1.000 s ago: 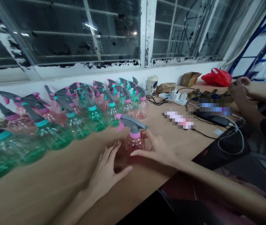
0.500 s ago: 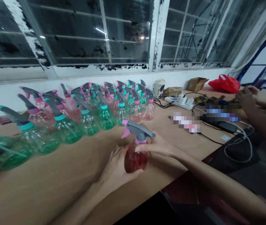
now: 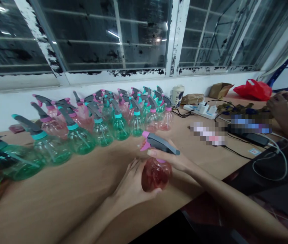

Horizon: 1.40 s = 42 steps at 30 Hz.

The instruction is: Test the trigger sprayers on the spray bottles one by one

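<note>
We tag this as a workshop or plain workroom. We see near-identical spray bottles (image 3: pixel 120 127) massed on one long table (image 3: pixel 70 184), a power strip (image 3: pixel 196 110) with plugged-in adapters (image 3: pixel 204 108) and trailing cables (image 3: pixel 181 115), and a co-worker's hands (image 3: pixel 279 104) at the same table. We also note worn window frames (image 3: pixel 176 37) with flaking paint, and what looks like blue metal racking (image 3: pixel 277 77), far right.

Left hand (image 3: pixel 131 183) cupped low, thumb outstretched, right hand (image 3: pixel 178 162) curled higher
</note>
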{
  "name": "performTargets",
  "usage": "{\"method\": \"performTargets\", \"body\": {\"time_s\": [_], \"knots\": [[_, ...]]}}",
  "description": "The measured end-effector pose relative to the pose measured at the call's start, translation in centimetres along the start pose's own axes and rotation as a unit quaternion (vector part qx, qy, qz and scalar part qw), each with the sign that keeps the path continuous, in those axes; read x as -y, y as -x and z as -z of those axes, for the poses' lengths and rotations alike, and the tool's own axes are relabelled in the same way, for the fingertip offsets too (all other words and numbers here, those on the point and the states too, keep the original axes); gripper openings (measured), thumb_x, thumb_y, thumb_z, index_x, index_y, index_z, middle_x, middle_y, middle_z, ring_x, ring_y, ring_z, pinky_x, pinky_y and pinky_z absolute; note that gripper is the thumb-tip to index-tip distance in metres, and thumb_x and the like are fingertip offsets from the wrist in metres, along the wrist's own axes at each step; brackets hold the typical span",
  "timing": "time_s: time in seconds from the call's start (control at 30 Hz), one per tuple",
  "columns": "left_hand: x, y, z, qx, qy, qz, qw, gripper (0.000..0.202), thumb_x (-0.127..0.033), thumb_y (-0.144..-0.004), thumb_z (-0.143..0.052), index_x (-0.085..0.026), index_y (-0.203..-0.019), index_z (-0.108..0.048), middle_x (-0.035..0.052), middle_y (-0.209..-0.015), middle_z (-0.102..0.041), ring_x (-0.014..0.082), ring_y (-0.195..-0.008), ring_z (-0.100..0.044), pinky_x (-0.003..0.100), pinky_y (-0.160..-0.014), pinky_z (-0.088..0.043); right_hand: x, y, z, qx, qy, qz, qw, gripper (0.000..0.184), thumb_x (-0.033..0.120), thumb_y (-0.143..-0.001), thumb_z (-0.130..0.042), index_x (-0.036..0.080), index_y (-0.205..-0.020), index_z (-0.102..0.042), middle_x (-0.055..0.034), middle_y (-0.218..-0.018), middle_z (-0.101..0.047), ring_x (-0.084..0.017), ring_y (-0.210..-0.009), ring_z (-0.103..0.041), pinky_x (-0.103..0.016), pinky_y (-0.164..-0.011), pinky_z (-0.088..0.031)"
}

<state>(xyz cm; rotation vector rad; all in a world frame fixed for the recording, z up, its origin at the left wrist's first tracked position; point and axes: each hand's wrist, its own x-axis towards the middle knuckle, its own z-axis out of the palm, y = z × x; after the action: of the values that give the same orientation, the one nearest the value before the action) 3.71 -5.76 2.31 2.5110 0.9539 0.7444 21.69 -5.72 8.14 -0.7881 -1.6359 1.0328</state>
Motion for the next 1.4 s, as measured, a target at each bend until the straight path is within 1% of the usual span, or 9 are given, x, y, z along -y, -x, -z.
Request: {"method": "performTargets", "body": {"time_s": [0.2, 0.4, 0.6, 0.8, 0.97, 1.03, 1.1, 1.23, 1.4], "knots": [[0.1, 0.2, 0.0, 0.017, -0.009, 0.0, 1.0, 0.079, -0.046, -0.067, -0.073, -0.021, -0.133, -0.038, 0.0149, -0.134, -0.049, 0.0361, -0.127, -0.042, 0.058, -0.104, -0.032, -0.1, -0.1, 0.1, -0.001, 0.049, 0.052, 0.997, 0.021, 0.042, -0.079, -0.065, 0.025, -0.093, -0.064, -0.0004, -0.087, -0.065, -0.018, -0.083, -0.063, -0.034, -0.078, -0.05], [0.2, 0.1, 0.0, 0.029, -0.01, 0.0, 1.0, 0.078, -0.05, -0.069, -0.071, -0.023, -0.134, -0.037, 0.0127, -0.135, -0.05, 0.0353, -0.129, -0.04, 0.057, -0.106, -0.031, 0.4, 0.1, 0.2, -0.021, 0.103, 0.062, 0.993, 0.021, 0.046, -0.08, -0.063, 0.026, -0.086, -0.064, -0.0003, -0.083, -0.063, -0.017, -0.077, -0.061, -0.033, -0.074, -0.049], [0.1, 0.0, 0.2, 0.042, -0.011, 0.002, 0.999, 0.08, -0.056, -0.069, -0.07, -0.025, -0.134, -0.037, 0.0117, -0.135, -0.049, 0.0354, -0.128, -0.041, 0.057, -0.105, -0.032, -0.1, 0.6, 0.4, -0.034, 0.075, 0.031, 0.996, 0.022, 0.045, -0.08, -0.064, 0.025, -0.089, -0.066, -0.0009, -0.084, -0.065, -0.018, -0.079, -0.062, -0.034, -0.077, -0.051], [0.4, 0.1, 0.3, 0.046, -0.022, 0.001, 0.999, 0.074, -0.06, -0.069, -0.069, -0.022, -0.127, -0.045, 0.0124, -0.13, -0.053, 0.0337, -0.12, -0.048, 0.055, -0.101, -0.035, -1.0, 0.7, 0.9, -0.04, 0.037, -0.029, 0.998, 0.041, 0.044, -0.073, -0.07, 0.026, -0.109, -0.065, -0.0018, -0.092, -0.067, -0.016, -0.073, -0.061, -0.031, -0.063, -0.052], [1.5, 0.2, 1.1, 0.027, -0.073, -0.018, 0.997, 0.056, -0.051, -0.079, -0.064, -0.022, -0.125, -0.049, 0.0107, -0.131, -0.053, 0.0303, -0.121, -0.046, 0.052, -0.103, -0.035, -0.5, 0.0, 1.5, -0.077, 0.093, 0.015, 0.993, 0.031, 0.041, -0.071, -0.072, 0.025, -0.098, -0.066, -0.002, -0.088, -0.065, -0.019, -0.078, -0.059, -0.033, -0.069, -0.05], [2.3, 0.2, 1.3, 0.001, -0.104, -0.004, 0.995, 0.046, -0.045, -0.082, -0.062, -0.022, -0.12, -0.053, 0.01, -0.13, -0.053, 0.0297, -0.122, -0.046, 0.052, -0.103, -0.035, -0.4, -0.2, 1.9, -0.095, 0.105, 0.018, 0.99, 0.021, 0.04, -0.073, -0.071, 0.024, -0.086, -0.064, 0.0004, -0.081, -0.062, -0.017, -0.073, -0.057, -0.032, -0.068, -0.048], [3.0, 0.2, 1.2, -0.028, -0.136, 0.022, 0.99, 0.036, -0.039, -0.083, -0.06, -0.022, -0.115, -0.056, 0.0095, -0.128, -0.054, 0.0291, -0.12, -0.047, 0.051, -0.102, -0.037, -0.4, -0.4, 2.2, -0.119, 0.115, 0.002, 0.986, 0.021, 0.04, -0.074, -0.07, 0.023, -0.077, -0.059, 0.0033, -0.07, -0.054, -0.014, -0.063, -0.05, -0.029, -0.062, -0.044], [4.0, 0.1, 0.9, -0.055, -0.204, 0.079, 0.974, 0.022, -0.031, -0.087, -0.055, -0.02, -0.105, -0.061, 0.0098, -0.122, -0.058, 0.0288, -0.115, -0.051, 0.051, -0.098, -0.04, -0.6, -0.4, 2.3, -0.153, 0.134, -0.017, 0.979, 0.025, 0.045, -0.075, -0.066, 0.023, -0.079, -0.057, 0.0051, -0.063, -0.044, -0.013, -0.059, -0.041, -0.028, -0.057, -0.037], [3.9, 0.1, 0.7, -0.069, -0.292, 0.144, 0.943, 0.031, -0.035, -0.088, -0.054, -0.016, -0.111, -0.061, 0.0129, -0.12, -0.06, 0.0328, -0.113, -0.052, 0.061, -0.106, -0.027, -1.0, -0.3, 2.4, -0.156, 0.133, -0.014, 0.979, 0.026, 0.045, -0.074, -0.066, 0.024, -0.072, -0.052, 0.0056, -0.061, -0.04, -0.013, -0.057, -0.039, -0.027, -0.054, -0.033]]}}
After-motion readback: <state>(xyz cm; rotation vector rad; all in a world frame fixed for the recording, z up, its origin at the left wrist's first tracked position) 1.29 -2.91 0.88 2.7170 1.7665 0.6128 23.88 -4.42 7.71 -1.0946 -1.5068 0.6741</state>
